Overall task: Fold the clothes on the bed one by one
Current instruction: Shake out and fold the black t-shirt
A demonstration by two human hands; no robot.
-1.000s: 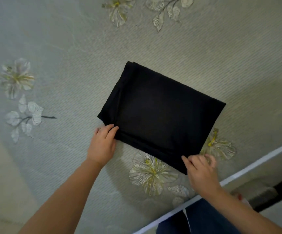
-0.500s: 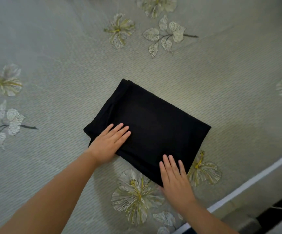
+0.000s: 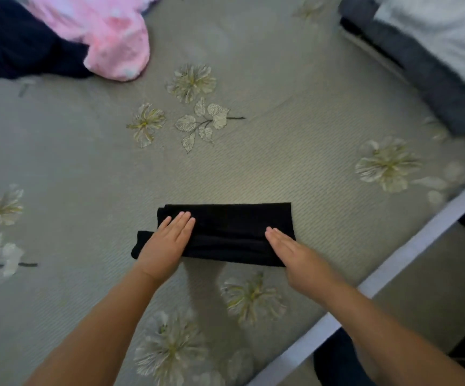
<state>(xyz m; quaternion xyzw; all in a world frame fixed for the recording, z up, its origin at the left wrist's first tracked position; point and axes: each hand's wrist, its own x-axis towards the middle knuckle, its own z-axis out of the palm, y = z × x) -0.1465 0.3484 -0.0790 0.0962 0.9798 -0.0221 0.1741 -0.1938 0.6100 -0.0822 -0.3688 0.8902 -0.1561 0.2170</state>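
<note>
Black garment [image 3: 225, 235]: it lies folded into a long narrow band on the bed [image 3: 281, 168], near the bed's near edge, directly in front of you. The left end looks uneven, with a lower layer poking out past the upper one.
Left hand [image 3: 167, 243]: flat on the band's left end, fingers straight and together, pressing down and gripping nothing.
Right hand [image 3: 295, 252]: flat on the right end, fingers straight, also pressing; the two hands are well apart, one at each end.
Step in hand: by my reading, you are flattening the fold you have just made.
Doing it well: keep your palms flat and sweep from the middle out to the ends so trapped air and ridges leave. Square up the stepped left end before any further fold, or the offset will carry into the next layer. Press lightly; thin dark cloth may slide on the woven cover.
Clothes waiting: one pink garment [image 3: 108, 37] and one dark navy garment [image 3: 16, 43], heaped touching each other at the far left, both unfolded.
Count: one folded black piece, two loose pieces in view, two hands. More could lie outside the picture.
Bedding: a white and grey pile [image 3: 434, 51] at the far right corner; I cannot tell what it is.
</note>
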